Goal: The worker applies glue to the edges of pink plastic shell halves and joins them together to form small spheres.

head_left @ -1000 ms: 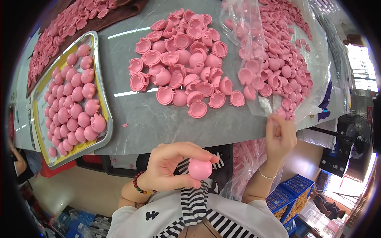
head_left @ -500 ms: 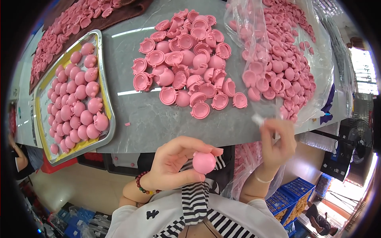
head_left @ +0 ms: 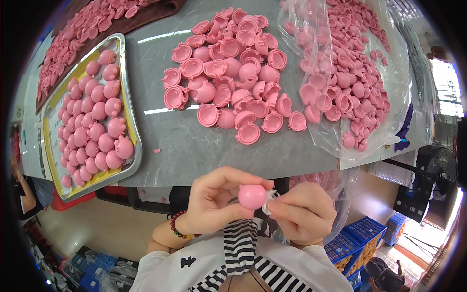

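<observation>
Between the thumb and fingers of my left hand (head_left: 214, 199) is a pink plastic ball (head_left: 252, 196), in front of my body at the table's near edge. My right hand (head_left: 305, 210) pinches a small crumpled white wipe (head_left: 269, 202), which touches the right side of the ball. Whether it is cloth or paper I cannot tell. Beyond my hands, a loose pile of pink half shells (head_left: 228, 68) lies on the grey table (head_left: 194, 158), some with the hollow side up. To the left, a metal tray (head_left: 132, 168) with a yellow inner border holds many closed pink balls (head_left: 92, 117).
At the right, a clear plastic bag (head_left: 331, 141) spills many more pink shells. A brown cloth (head_left: 155, 14) at the far left carries further pink pieces. One tiny pink scrap (head_left: 156, 151) lies near the tray. Blue crates (head_left: 362, 233) stand on the floor at the right.
My right hand has come down and left from beside the plastic bag, bringing the white wipe against the ball. My left hand keeps its hold with little movement.
</observation>
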A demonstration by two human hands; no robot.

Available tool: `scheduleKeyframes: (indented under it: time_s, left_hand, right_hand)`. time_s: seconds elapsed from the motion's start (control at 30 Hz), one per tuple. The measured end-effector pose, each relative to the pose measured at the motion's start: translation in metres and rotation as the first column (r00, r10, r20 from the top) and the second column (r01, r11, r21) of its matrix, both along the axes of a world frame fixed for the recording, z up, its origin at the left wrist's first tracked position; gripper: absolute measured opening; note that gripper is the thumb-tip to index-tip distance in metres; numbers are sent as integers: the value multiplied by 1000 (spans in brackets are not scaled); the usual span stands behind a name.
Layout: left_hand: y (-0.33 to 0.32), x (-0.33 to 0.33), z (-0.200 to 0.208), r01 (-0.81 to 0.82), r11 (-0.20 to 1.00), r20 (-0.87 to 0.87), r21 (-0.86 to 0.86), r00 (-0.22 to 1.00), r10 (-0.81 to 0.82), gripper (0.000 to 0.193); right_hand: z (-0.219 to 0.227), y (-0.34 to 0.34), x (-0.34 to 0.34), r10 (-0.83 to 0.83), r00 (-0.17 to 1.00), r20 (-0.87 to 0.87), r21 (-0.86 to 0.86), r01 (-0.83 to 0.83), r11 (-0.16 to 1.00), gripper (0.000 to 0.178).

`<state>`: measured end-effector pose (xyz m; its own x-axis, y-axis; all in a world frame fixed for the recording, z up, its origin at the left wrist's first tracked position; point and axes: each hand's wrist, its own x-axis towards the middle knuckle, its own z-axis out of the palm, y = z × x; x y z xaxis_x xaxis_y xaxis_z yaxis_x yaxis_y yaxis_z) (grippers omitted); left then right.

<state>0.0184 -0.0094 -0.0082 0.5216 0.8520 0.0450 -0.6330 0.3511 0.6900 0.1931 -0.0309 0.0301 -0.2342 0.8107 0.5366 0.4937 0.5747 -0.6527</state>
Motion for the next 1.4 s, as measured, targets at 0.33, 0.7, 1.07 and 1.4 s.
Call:
scheduleKeyframes:
  time_s: [0.33, 0.7, 1.07, 1.4]
  left_hand:
    - [18, -48, 13, -202, 685, -318, 700, 771, 551, 44]
    - [45, -120, 18, 52, 451, -391, 891, -415, 821, 29]
    - [69, -113, 43, 265, 511, -223, 818, -672, 706, 35]
    - [50, -13, 21, 237, 513, -527, 825, -6, 850, 18]
  right_hand:
    - [0, 30, 45, -624, 504, 597, 328, 556, 763, 15]
    - [-26, 48, 52, -650, 611, 452, 299, 583, 756, 12]
    - [-7, 18, 61, -491, 781, 386, 173, 461, 870, 22]
    - [-27, 7, 175, -934, 291, -208, 276, 933, 230, 29]
